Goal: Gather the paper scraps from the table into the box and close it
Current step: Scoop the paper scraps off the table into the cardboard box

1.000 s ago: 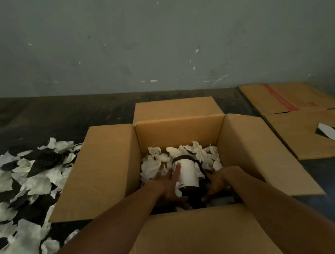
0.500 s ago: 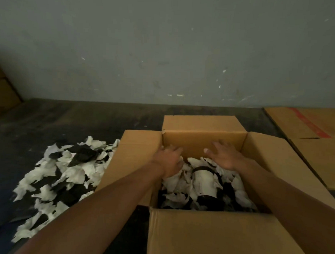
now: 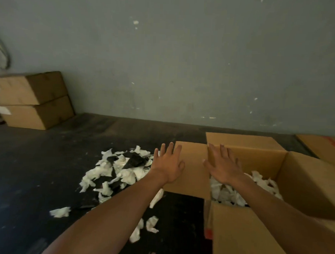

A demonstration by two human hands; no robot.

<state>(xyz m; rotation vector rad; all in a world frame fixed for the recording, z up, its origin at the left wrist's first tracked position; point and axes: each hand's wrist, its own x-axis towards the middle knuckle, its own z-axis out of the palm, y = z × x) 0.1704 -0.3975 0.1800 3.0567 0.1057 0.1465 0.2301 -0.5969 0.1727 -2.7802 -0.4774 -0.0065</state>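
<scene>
Reaching over the open box (image 3: 297, 180) with 2 empty hands.
Left hand (image 3: 168, 165) and right hand (image 3: 225, 167) have fingers spread; paper scraps (image 3: 119, 172) lie beside the box.

No readable text anywhere, white labels (image 3: 4, 110) on stacked cartons (image 3: 32, 101) too blurred to read

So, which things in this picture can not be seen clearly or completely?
- Bottom of the open box: head view, covered by paper scraps and the right hand.
- Scrap pile on the table: its right edge is hidden behind the left hand, its forearm and the box's left flap.
- Flat cardboard: cut off by the right edge.
- Stacked boxes: labels too blurred to read.
</scene>
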